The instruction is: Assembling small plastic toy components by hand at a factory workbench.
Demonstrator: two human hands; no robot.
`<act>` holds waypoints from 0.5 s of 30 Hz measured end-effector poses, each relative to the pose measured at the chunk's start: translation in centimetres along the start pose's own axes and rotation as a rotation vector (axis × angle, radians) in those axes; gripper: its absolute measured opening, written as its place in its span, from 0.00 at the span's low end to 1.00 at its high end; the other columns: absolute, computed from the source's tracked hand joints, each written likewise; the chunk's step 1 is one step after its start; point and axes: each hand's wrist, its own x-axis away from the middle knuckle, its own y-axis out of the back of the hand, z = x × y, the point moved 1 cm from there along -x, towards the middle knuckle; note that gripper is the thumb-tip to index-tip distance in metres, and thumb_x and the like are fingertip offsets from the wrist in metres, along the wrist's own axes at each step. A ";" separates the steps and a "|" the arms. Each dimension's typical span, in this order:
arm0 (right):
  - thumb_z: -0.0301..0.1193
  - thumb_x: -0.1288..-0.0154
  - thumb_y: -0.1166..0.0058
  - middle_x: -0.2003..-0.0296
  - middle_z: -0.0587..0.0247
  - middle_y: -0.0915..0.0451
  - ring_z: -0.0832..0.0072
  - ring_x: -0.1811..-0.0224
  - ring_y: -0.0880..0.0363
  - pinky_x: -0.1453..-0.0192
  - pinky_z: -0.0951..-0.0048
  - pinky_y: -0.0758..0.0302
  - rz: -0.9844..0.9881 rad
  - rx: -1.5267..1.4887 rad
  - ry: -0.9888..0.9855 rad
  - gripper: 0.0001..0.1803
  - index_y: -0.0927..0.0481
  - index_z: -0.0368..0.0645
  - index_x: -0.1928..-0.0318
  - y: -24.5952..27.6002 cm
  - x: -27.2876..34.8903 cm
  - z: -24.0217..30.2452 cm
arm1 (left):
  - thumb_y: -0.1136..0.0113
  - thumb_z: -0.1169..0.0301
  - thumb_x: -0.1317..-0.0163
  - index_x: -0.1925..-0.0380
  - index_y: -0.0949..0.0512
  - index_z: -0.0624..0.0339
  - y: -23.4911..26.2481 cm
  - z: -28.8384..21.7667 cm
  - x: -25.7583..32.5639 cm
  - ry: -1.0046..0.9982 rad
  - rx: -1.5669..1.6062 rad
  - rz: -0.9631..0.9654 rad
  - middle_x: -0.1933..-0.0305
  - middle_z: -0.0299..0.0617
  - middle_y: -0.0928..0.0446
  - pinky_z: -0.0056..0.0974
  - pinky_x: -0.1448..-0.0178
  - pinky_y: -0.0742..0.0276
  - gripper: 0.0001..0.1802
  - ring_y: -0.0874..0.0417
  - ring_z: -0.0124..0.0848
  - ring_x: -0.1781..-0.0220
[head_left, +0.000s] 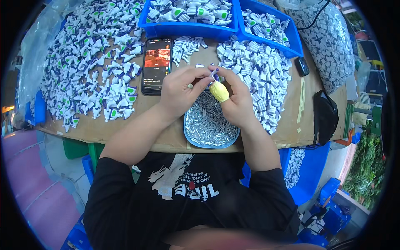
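Observation:
Above a light blue tray of small silver metal pins, my two hands meet. My left hand pinches a small white and purple plastic part between thumb and fingertips. My right hand is closed on the same part from the other side; a yellow covering wraps its thumb. The part's exact shape is mostly hidden by the fingers. Close to my right hand lies a heap of white and purple plastic pieces.
Many white, purple and green toy figures cover the left of the table. A lit phone stands beside my left hand. Blue bins of parts line the back. A filled clear bag, a small black object and a black pouch are at right.

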 end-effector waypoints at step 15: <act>0.24 0.33 0.55 0.60 0.61 0.29 0.78 0.63 0.29 0.61 0.77 0.30 -0.050 -0.374 -0.019 0.21 0.41 0.43 0.41 -0.7 -0.4 -1.3 | 0.42 0.78 0.38 0.49 0.27 0.67 -0.6 1.4 0.7 0.591 0.808 0.040 0.57 0.41 0.23 0.29 0.51 0.21 0.17 0.20 0.25 0.56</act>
